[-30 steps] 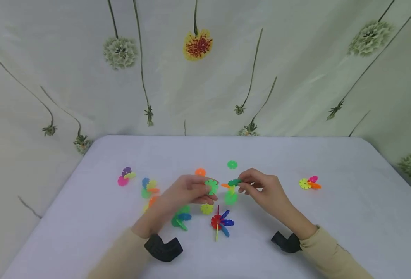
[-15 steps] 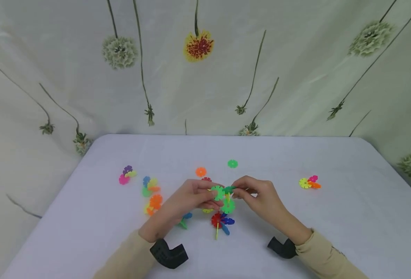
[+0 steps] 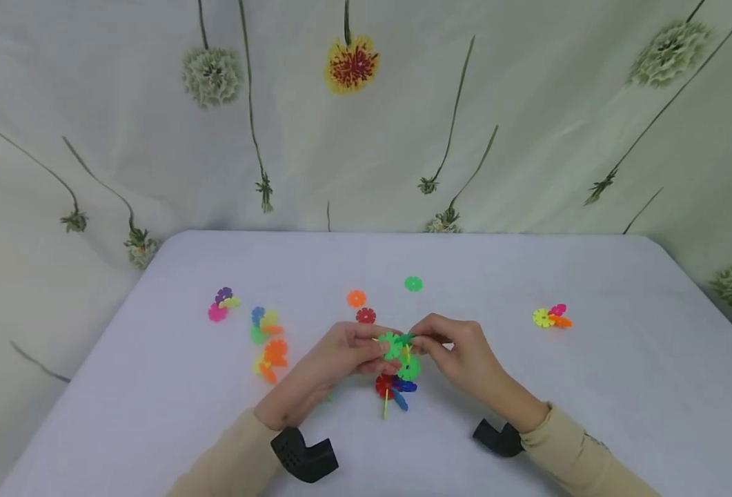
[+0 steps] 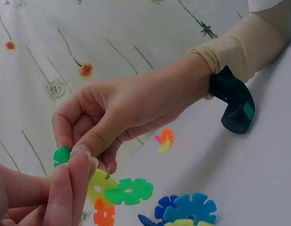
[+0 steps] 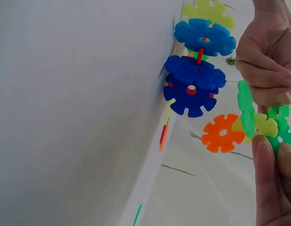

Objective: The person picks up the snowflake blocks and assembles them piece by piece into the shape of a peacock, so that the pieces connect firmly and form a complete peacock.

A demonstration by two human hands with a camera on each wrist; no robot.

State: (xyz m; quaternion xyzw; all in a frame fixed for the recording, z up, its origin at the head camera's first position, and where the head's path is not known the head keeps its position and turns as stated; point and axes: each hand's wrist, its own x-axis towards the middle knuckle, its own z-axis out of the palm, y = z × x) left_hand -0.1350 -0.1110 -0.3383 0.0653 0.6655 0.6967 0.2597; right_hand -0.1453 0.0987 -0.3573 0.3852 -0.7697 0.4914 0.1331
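Centrally, the left hand (image 3: pixel 356 351) pinches a light green disc (image 3: pixel 393 344); the right hand (image 3: pixel 455 347) pinches a darker green disc (image 3: pixel 406 339) just beside it; both are above the table (image 3: pixel 496 276), near a red-and-blue cluster (image 3: pixel 386 386).

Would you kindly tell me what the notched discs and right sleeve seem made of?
The notched discs look like smooth, moulded plastic, judging by their crisp slots and even, bright colours. The right sleeve seems matte fabric, perhaps cotton, since it creases softly near the wrist.

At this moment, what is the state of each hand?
Left hand: closed, holding a light green disc.
Right hand: closed, pinching a darker green disc.
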